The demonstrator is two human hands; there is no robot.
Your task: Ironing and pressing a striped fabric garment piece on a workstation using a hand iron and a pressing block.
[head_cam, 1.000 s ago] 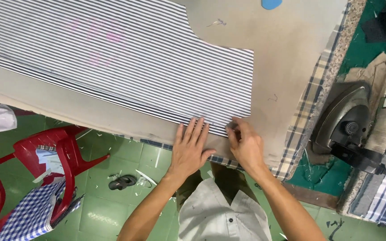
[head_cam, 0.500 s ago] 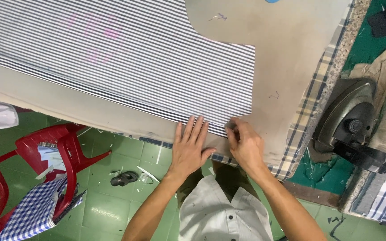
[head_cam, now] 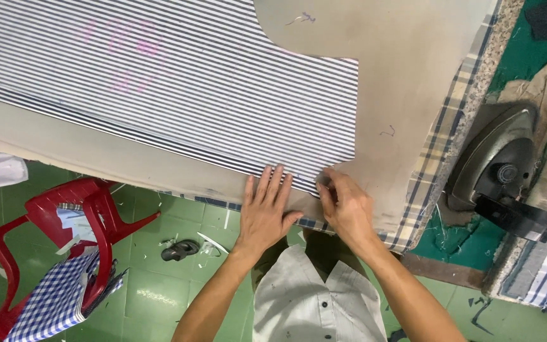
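- One big table [head_cam: 413,95] fills most of the view. It's padded with a plain tan cover, and a plaid layer peeks out along the near and right edges, so it looks like a pressing surface, soft enough to smooth cloth on.
- Next biggest is the striped fabric panel [head_cam: 178,82], navy and white stripes, spread flat over the left and middle of the table. There's a curved cut-out at its top right. Its near right corner ends right at the hands, close to the table's front edge, which puts that hem within easy reach.
- Off to the right, a heavy dark iron [head_cam: 498,161] sits on its own green-topped stand beside the table, apart from the cloth, probably so nothing scorches while it's idle.
- Down on the green tile floor at left there's a red plastic chair [head_cam: 64,221] with a blue checked cloth [head_cam: 58,297] draped over it, well clear of the work.
- Left hand [head_cam: 267,212] lies open and flat, fingers spread, with the fingertips on the panel's near edge. My guess is it's pinning the cloth so it can't slide.
- Right hand [head_cam: 346,206] is curled, its fingertips pinched on the panel's corner just beside the left hand, seemingly folding or lining up that edge.
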